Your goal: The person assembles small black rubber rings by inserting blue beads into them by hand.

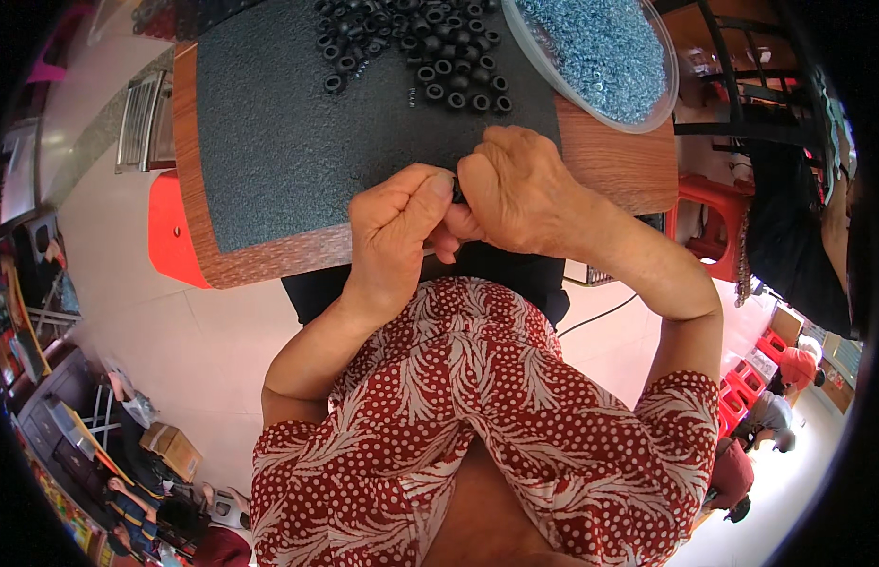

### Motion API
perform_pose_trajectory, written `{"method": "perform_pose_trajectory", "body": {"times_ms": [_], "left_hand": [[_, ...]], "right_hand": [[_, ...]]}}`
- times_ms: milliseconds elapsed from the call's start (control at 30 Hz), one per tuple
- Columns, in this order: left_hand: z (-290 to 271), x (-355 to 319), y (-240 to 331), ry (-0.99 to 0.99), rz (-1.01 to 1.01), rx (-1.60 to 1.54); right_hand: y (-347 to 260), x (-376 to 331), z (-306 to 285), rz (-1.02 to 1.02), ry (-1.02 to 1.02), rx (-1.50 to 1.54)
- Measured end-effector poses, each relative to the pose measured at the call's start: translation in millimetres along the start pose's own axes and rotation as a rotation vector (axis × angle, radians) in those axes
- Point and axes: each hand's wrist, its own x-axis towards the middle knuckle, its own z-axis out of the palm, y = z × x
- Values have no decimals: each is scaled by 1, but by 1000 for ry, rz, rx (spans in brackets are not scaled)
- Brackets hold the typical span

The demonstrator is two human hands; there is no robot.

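The left hand (397, 222) is closed, its thumb pressing a small black piece (457, 193) against its curled fingers. The right hand (525, 189) is bent into a fist over the right side of the same piece; its fingertips are hidden. The piece sits between the two hands, mostly covered, so its full shape cannot be told. Both hands are at the near edge of a table (614, 161), over a dark mat (279, 132). Straight beyond them lie many black rings (454, 71), loosely heaped. Beyond the right hand and to its right, a clear tub (668, 90) holds small blue pieces (595, 57).
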Motion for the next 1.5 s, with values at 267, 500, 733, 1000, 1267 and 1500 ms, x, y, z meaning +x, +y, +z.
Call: {"method": "perform_pose_trajectory", "body": {"times_ms": [267, 500, 733, 1000, 1267, 1500], "left_hand": [[1, 2, 7, 42, 13, -23], [-5, 1, 1, -2, -11, -18], [-45, 21, 11, 352, 379, 316], [-56, 60, 36, 460, 855, 1289], [-61, 71, 27, 444, 944, 1451], [-50, 44, 34, 309, 352, 340]], "right_hand": [[3, 7, 7, 2, 95, -27], [3, 2, 0, -3, 62, 1], [64, 34, -51, 114, 161, -227], [176, 117, -111, 697, 255, -287], [211, 102, -91, 659, 388, -310], [84, 44, -35, 444, 180, 191]]}}
